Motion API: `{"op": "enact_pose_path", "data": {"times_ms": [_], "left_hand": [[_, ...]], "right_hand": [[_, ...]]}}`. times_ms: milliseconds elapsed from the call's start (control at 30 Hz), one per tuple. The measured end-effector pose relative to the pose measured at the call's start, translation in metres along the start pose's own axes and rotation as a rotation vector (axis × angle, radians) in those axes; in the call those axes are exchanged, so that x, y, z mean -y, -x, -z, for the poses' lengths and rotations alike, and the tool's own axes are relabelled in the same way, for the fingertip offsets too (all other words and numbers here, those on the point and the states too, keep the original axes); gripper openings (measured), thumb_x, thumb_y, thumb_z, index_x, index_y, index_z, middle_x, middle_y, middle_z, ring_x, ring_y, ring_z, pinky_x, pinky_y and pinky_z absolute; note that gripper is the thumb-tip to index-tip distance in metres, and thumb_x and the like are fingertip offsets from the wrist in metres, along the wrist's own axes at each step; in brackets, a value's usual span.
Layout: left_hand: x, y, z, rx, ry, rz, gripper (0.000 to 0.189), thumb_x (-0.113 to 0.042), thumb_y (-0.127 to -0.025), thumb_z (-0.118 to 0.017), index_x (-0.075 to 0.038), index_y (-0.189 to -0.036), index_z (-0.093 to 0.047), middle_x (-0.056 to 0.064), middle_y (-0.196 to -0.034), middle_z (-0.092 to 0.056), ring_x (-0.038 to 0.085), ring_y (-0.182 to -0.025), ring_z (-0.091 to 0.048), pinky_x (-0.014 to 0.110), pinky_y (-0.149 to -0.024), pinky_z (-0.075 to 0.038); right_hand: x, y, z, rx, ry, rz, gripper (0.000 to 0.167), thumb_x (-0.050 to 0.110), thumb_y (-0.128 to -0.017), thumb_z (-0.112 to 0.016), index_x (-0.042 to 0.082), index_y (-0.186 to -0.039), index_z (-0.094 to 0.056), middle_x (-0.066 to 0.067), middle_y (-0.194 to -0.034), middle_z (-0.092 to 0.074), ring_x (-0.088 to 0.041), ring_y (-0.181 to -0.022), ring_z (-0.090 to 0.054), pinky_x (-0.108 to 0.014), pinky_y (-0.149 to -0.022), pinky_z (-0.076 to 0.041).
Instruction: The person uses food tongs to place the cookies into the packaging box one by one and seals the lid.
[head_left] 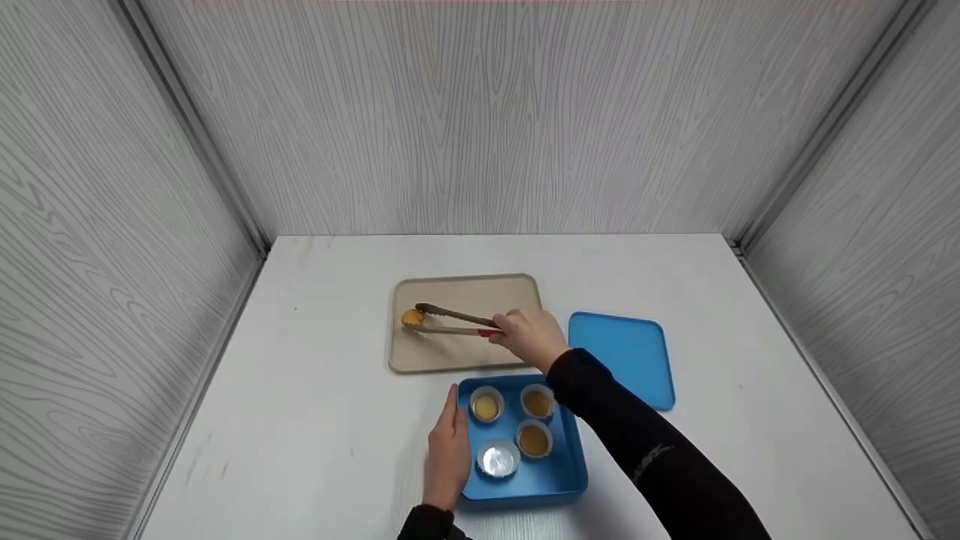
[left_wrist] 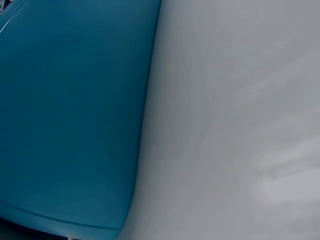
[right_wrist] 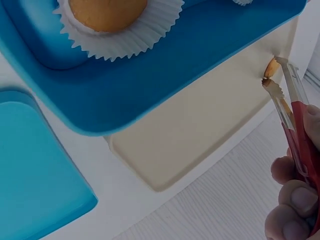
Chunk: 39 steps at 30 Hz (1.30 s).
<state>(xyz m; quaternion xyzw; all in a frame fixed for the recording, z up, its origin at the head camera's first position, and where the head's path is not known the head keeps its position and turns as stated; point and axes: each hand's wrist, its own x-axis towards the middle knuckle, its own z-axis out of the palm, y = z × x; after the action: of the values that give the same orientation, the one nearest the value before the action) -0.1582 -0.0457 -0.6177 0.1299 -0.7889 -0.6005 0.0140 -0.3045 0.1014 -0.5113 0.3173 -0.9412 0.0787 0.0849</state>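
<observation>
My right hand [head_left: 529,335] grips red-handled metal tongs [head_left: 459,316] over the beige tray [head_left: 465,361]. The tong tips are at a small golden cake [head_left: 412,318] near the tray's left end; in the right wrist view they lie against the cake [right_wrist: 271,68]. Along the left wall of a blue box [head_left: 517,491] rests my left hand [head_left: 448,454], its fingers straight. Inside the box, three white paper cups hold small cakes [head_left: 487,407], and a fourth cup [head_left: 498,458] has only its shiny bottom showing. The left wrist view holds just the box's side [left_wrist: 70,115] and the tabletop.
A flat blue lid [head_left: 626,360] lies right of the beige tray, partly behind my right sleeve. The white table [head_left: 315,420] is enclosed by grey wood-grain panels [head_left: 480,120] at the back and both sides.
</observation>
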Motion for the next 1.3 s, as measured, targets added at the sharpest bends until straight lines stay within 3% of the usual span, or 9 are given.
{"op": "enact_pose_path", "data": {"times_ms": [267,700,1067,1300], "left_hand": [[-0.001,-0.001,-0.002,0.012,0.008,0.016,0.051,-0.025,-0.113,-0.038,-0.016,-0.162,-0.032,0.008,-0.164,-0.036,0.03,-0.151,-0.033,0.053,-0.121,-0.03],[-0.001,0.0,-0.002,-0.001,-0.026,0.02,0.05,-0.028,-0.113,-0.037,-0.018,-0.162,-0.033,0.007,-0.163,-0.038,0.03,-0.15,-0.034,0.053,-0.121,-0.03],[0.0,0.002,0.0,-0.007,-0.017,-0.03,0.05,-0.024,-0.113,-0.038,-0.013,-0.161,-0.034,0.01,-0.162,-0.039,0.031,-0.15,-0.034,0.052,-0.122,-0.029],[-0.001,0.001,0.0,-0.006,-0.004,-0.035,0.05,-0.024,-0.113,-0.038,-0.013,-0.161,-0.034,0.01,-0.162,-0.039,0.03,-0.15,-0.034,0.051,-0.122,-0.029]], "right_hand": [[-0.015,0.019,-0.001,-0.082,0.026,0.033,0.021,0.03,-0.093,-0.076,0.01,-0.099,-0.074,-0.008,-0.083,-0.073,-0.025,-0.069,-0.068,-0.039,-0.061,-0.058],[-0.037,0.053,-0.003,-0.16,-0.053,0.023,0.017,0.027,-0.094,-0.075,0.011,-0.097,-0.07,-0.007,-0.079,-0.071,-0.022,-0.059,-0.059,-0.037,-0.053,-0.051],[-0.05,0.079,0.002,-0.25,-0.043,0.055,0.024,0.026,-0.094,-0.075,0.01,-0.112,-0.075,-0.007,-0.08,-0.071,-0.021,-0.056,-0.06,-0.032,-0.052,-0.054],[-0.06,0.096,0.008,-0.33,-0.045,0.07,0.022,0.023,-0.091,-0.079,0.01,-0.107,-0.076,-0.006,-0.078,-0.07,-0.019,-0.055,-0.061,-0.029,-0.052,-0.055]]}}
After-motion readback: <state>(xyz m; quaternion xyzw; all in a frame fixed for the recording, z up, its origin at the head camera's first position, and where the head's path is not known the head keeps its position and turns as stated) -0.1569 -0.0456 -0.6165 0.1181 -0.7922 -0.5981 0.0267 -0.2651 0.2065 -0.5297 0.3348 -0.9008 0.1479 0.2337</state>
